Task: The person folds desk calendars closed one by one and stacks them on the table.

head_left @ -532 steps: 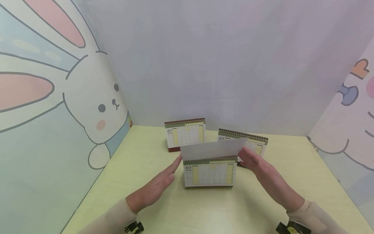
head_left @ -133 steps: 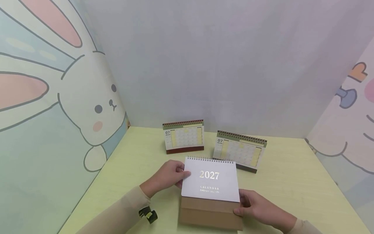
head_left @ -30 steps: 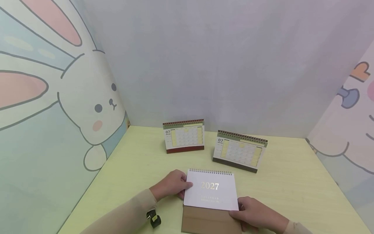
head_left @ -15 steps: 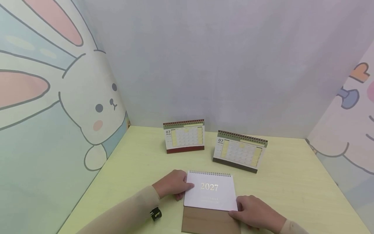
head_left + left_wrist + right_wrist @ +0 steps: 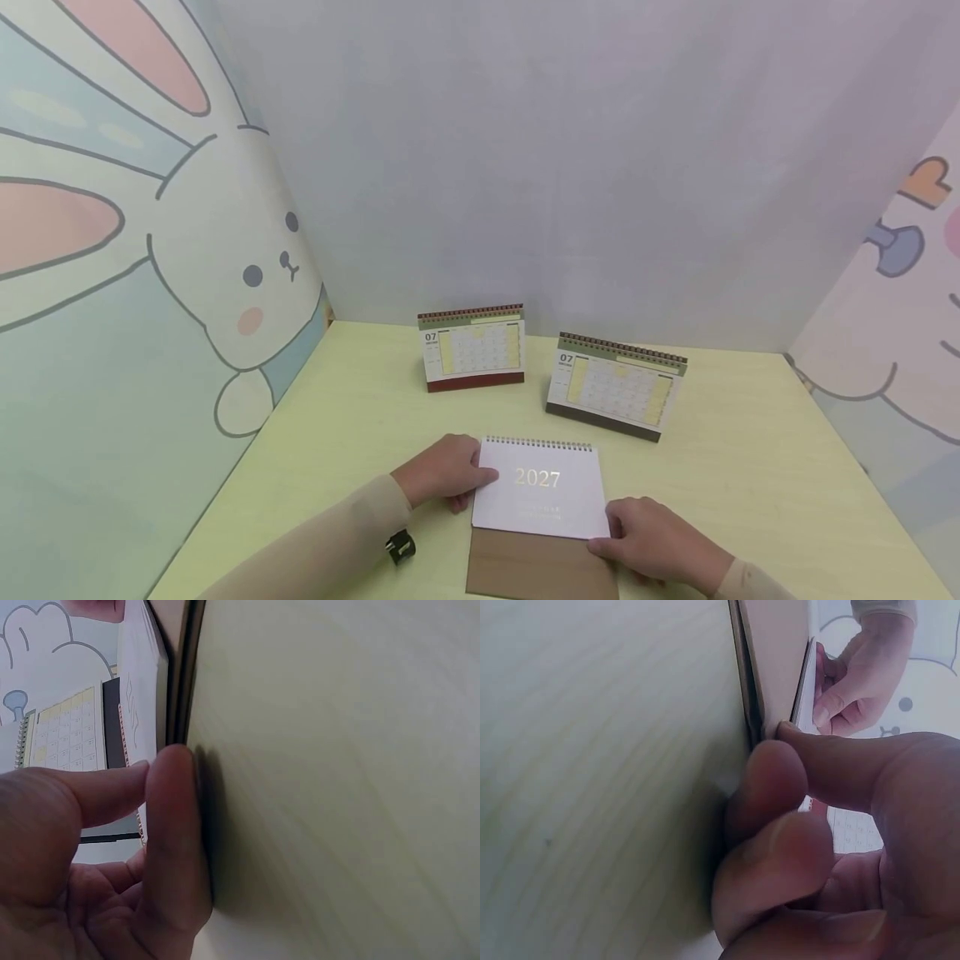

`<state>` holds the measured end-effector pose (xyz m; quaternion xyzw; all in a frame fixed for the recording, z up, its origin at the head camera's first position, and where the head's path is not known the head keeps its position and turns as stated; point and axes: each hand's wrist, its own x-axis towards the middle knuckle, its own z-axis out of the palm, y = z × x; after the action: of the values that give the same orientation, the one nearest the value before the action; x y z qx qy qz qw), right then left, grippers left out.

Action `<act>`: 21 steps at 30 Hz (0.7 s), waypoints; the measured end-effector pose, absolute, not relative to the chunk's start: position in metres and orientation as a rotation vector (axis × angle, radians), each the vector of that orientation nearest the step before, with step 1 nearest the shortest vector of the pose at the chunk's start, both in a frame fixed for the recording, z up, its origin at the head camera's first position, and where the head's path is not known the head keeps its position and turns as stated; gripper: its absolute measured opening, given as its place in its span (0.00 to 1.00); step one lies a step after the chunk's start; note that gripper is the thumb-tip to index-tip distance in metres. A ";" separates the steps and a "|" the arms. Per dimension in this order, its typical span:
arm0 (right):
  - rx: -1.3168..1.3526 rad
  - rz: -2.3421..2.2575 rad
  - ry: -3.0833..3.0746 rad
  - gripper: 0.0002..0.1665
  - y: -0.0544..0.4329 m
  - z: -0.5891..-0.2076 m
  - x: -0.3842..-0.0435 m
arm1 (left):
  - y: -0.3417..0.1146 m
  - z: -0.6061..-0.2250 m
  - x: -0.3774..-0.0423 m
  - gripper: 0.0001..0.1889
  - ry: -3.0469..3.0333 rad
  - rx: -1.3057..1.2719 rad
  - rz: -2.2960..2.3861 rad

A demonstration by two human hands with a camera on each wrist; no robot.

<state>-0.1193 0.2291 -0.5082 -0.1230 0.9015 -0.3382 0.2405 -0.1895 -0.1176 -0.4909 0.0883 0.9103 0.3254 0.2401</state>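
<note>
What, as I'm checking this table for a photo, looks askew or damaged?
Right of the red-based calendar, the black-based calendar stands turned at a different angle, so they don't line up. No damage shows.

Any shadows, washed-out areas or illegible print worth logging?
Head: mostly even light; on the 2027 desk calendar, the year is legible, the smaller gold lines are not. Left wrist: dark shadow on the tabletop beside the left hand. Right wrist: dark shadow beside the right hand, and a pale, washed-out rabbit mural.
</note>
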 end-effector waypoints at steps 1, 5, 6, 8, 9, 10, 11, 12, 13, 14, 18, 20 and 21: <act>-0.336 -0.926 2.464 0.23 0.229 -0.508 -0.119 | -0.118 -0.491 -0.190 0.21 2.492 0.240 0.887; -0.332 -0.928 2.455 0.23 0.230 -0.508 -0.120 | -0.117 -0.490 -0.191 0.21 2.497 0.234 0.883; -0.331 -0.927 2.454 0.23 0.231 -0.507 -0.121 | -0.117 -0.490 -0.191 0.21 2.498 0.235 0.883; -0.333 -0.928 2.455 0.23 0.231 -0.507 -0.121 | -0.118 -0.489 -0.191 0.21 2.496 0.236 0.891; -0.336 -0.927 2.458 0.23 0.232 -0.507 -0.121 | -0.118 -0.489 -0.191 0.22 2.496 0.238 0.892; -0.340 -0.924 2.463 0.23 0.233 -0.507 -0.121 | -0.119 -0.488 -0.191 0.22 2.496 0.239 0.896; -0.345 -0.921 2.470 0.23 0.233 -0.507 -0.121 | -0.119 -0.488 -0.191 0.24 2.501 0.240 0.894; -0.345 -0.916 2.477 0.24 0.234 -0.506 -0.120 | -0.120 -0.488 -0.191 0.24 2.512 0.244 0.892; -0.343 -0.911 2.485 0.25 0.235 -0.506 -0.120 | -0.121 -0.488 -0.191 0.25 2.525 0.244 0.891; -0.338 -0.904 2.496 0.26 0.235 -0.505 -0.121 | -0.121 -0.487 -0.191 0.25 2.546 0.249 0.883; -0.334 -0.884 2.593 0.29 0.235 -0.497 -0.123 | -0.124 -0.483 -0.192 0.23 2.680 0.310 0.844; -0.358 -0.873 2.702 0.30 0.233 -0.492 -0.124 | -0.123 -0.479 -0.192 0.21 2.749 0.372 0.827; -0.369 -0.870 2.763 0.30 0.231 -0.490 -0.125 | -0.122 -0.479 -0.192 0.20 2.782 0.419 0.816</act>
<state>-0.1248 0.2305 -0.4897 -0.1255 0.9404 -0.2961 0.1104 -0.1918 -0.1216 -0.4786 0.1422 0.9444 0.2769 0.1059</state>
